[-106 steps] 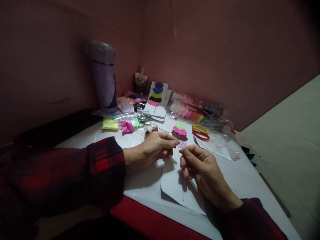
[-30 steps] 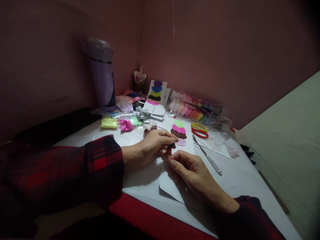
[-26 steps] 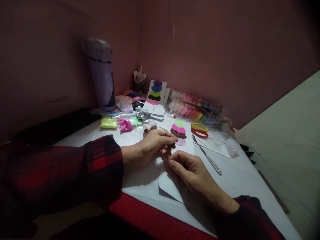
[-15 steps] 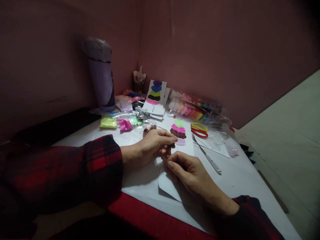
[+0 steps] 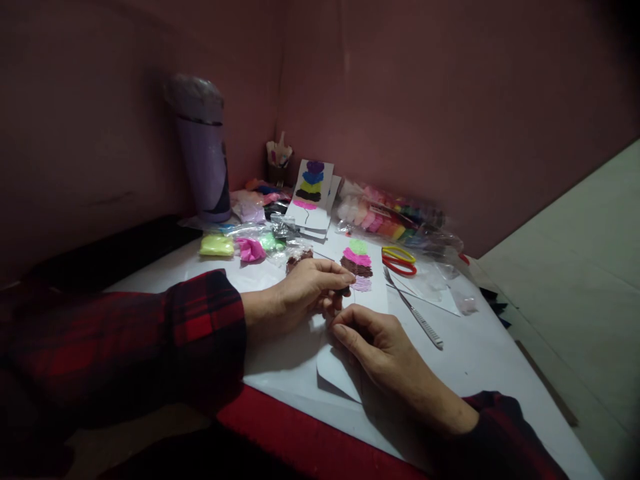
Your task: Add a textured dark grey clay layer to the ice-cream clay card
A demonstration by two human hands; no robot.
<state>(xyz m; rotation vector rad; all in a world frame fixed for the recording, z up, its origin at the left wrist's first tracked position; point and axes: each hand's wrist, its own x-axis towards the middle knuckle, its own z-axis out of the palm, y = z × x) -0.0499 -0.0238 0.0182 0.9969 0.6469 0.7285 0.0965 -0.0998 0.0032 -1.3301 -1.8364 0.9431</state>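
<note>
My left hand point(image 5: 307, 293) rests on the white table and pinches a small dark lump of clay point(image 5: 344, 291) between thumb and fingers. My right hand point(image 5: 380, 347) lies just below it, fingers curled in a pinch on the white paper card point(image 5: 376, 298); what it holds is hidden. The card carries stacked clay patches point(image 5: 357, 264) in green, pink, brown and lilac. A metal fork point(image 5: 413, 309) lies on the table to the right of the card, untouched.
Bags of coloured clay point(image 5: 250, 249) lie at the back left, a packet of many colours point(image 5: 395, 223) at the back right. A finished card point(image 5: 313, 190) leans near the wall corner beside a purple tumbler point(image 5: 203, 152). Red and yellow rings point(image 5: 399, 260) sit by the fork.
My right hand has let go of the fork, which now lies on the table, and has drawn left and nearer, close under my left hand. The left hand has stayed put.
</note>
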